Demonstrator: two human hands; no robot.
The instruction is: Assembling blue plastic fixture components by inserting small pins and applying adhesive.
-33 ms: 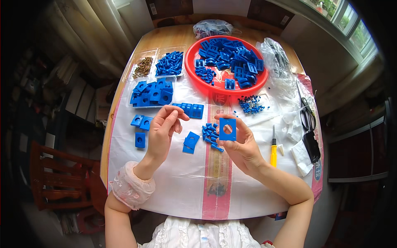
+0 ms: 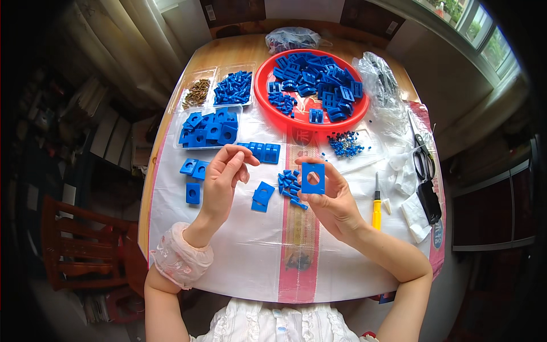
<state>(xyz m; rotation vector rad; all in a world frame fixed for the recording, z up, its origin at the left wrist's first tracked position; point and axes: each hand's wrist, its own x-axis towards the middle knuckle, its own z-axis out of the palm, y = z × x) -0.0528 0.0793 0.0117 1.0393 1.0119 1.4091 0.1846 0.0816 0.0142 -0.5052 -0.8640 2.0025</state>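
Note:
My right hand (image 2: 335, 206) holds up a blue square plate (image 2: 320, 185) with a round hole, its thumb and fingers at the plate's edges. To its left my left hand (image 2: 225, 181) hovers with loosely bent fingers, and nothing shows in it. Two overlapping blue plates (image 2: 262, 196) lie on the table between the hands. Beside my right hand is a small pile of blue plug-like pieces (image 2: 288, 181), partly hidden by the fingers. Three loose holed plates (image 2: 193, 194) lie left of my left hand. Beyond it stands a row of blue rounded blocks (image 2: 265, 153).
A red basin (image 2: 262, 108) of blue parts stands at the back. Clear trays at the back left hold holed plates (image 2: 213, 131), blue pegs (image 2: 233, 87) and brass-coloured screws (image 2: 197, 92). Tiny blue pieces (image 2: 345, 145), a yellow-handled screwdriver (image 2: 376, 212) and black-handled scissors (image 2: 424, 162) lie right.

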